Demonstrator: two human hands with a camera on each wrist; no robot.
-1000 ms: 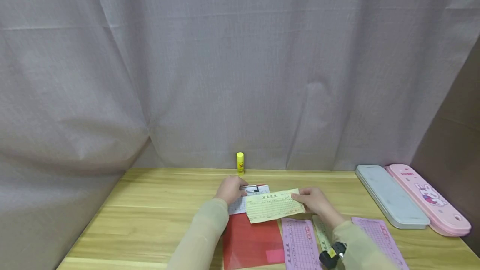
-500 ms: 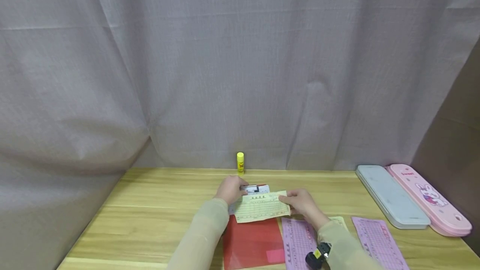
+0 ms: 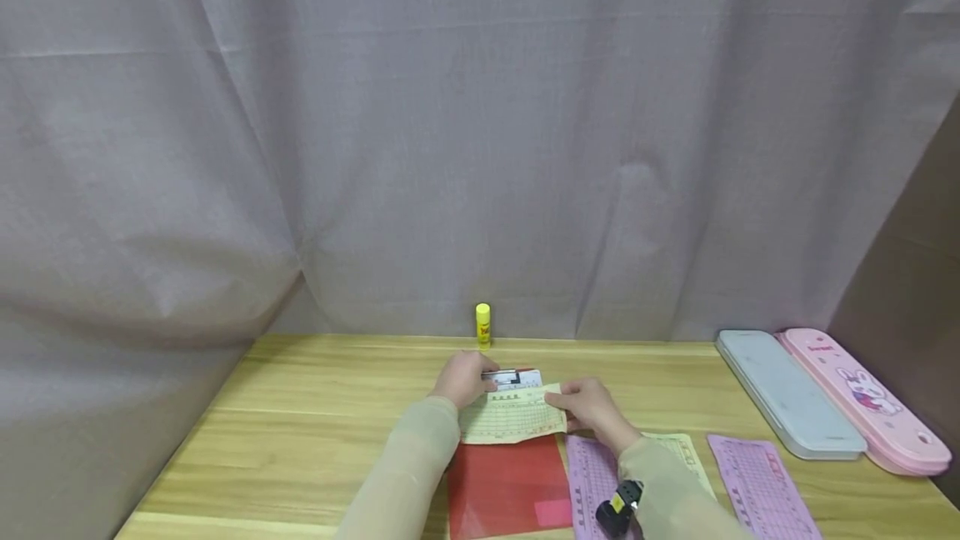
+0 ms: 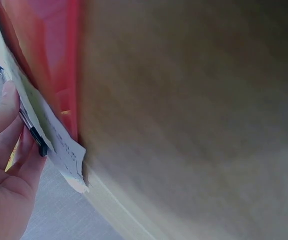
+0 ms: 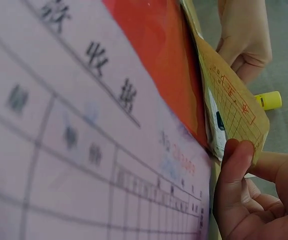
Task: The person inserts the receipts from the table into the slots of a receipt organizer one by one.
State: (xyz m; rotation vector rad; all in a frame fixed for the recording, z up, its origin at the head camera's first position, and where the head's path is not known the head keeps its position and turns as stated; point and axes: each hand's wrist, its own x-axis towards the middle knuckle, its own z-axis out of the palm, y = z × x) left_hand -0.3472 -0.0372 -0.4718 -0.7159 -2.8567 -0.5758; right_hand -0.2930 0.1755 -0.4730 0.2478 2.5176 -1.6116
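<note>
My left hand (image 3: 463, 377) pinches the metal clip (image 3: 504, 377) at the far end of a red translucent folder (image 3: 506, 482). In the left wrist view the thumb lies on the clip (image 4: 31, 131), the other fingers behind it. A printed white slip (image 3: 531, 377) lies under the clip. Between thumb and fingers, my right hand (image 3: 592, 408) holds the right edge of a pale yellow receipt slip (image 3: 513, 422). This slip covers most of the white one, its left end close by the left hand. The right wrist view shows it bent and slightly raised (image 5: 231, 102).
Purple receipt slips (image 3: 761, 486) and another yellow slip (image 3: 682, 452) lie on the wooden table (image 3: 300, 440) at right. A yellow glue stick (image 3: 483, 326) stands behind the folder. Grey (image 3: 791, 394) and pink (image 3: 862, 398) cases sit far right, before a grey curtain (image 3: 480, 148).
My right hand has moved left with the yellow receipt slip, bringing it over the white slip and up to the left hand. The left hand stays at the clip.
</note>
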